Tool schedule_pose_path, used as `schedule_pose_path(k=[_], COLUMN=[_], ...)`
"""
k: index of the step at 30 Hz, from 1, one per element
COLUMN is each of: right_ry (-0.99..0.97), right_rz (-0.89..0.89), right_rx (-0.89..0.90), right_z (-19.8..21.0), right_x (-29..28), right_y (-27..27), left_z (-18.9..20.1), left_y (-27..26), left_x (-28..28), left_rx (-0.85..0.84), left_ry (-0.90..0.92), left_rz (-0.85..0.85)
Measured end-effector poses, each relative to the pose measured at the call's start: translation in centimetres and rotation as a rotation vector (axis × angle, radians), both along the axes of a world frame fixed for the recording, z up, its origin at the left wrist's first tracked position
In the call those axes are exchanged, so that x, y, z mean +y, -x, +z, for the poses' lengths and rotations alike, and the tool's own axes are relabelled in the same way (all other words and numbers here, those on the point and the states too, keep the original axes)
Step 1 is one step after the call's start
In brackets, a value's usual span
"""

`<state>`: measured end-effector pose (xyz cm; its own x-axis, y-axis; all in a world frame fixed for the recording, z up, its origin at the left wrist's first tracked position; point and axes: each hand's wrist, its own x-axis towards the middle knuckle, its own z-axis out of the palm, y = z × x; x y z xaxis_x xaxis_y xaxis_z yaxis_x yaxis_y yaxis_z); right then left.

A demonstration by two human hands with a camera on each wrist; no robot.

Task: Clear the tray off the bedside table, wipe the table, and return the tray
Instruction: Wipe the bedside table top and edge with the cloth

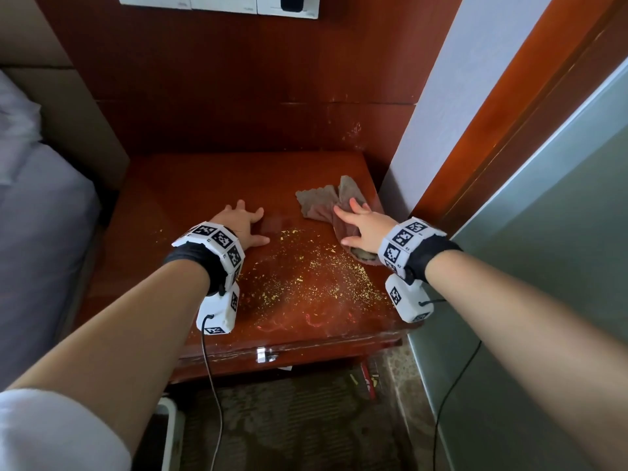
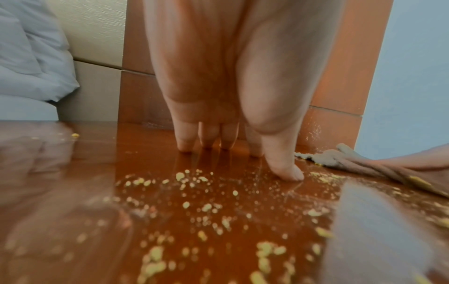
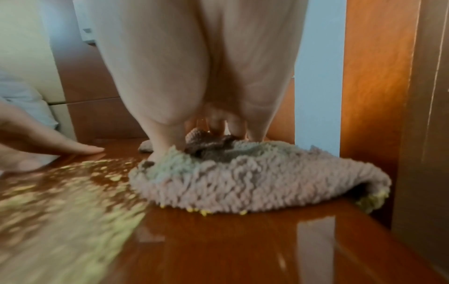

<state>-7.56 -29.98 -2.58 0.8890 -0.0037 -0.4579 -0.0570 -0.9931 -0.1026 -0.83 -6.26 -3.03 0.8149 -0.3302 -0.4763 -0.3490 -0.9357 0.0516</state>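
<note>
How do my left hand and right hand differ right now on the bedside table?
The left hand lies on bare wood; the right hand presses on the brown cloth. The left hand sits mid-table, the right hand near the wall-side edge. Both are spread open on the bedside table, beside the yellow crumbs.

- Bedside table (image 1: 190, 185): between bed (image 1: 40, 212) on its left and wall (image 1: 441, 107) on its right.
- Cloth (image 1: 326, 205): on table, right rear, under right hand (image 1: 360, 226).
- Left hand (image 1: 238, 226): flat on table, left of cloth.
- Crumbs (image 1: 306, 277): scattered on table, in front of both hands.
</note>
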Motion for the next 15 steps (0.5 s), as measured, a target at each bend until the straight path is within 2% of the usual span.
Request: schedule_pose_path(k=[9,15], right_ry=[-0.013,0.015], right_rz=[0.087,0.137], right_rx=[0.013,0.037], right_z=[-0.2,0.3], right_x=[1.8,2.4], right_y=[3.0,2.2], left_z=[0.5,0.6], left_y=[0.4,0.2], left_x=[-0.1,0.0], left_rx=[0.013,0.027], left_ry=[0.004,0.016], left_rz=[0.021,0.024])
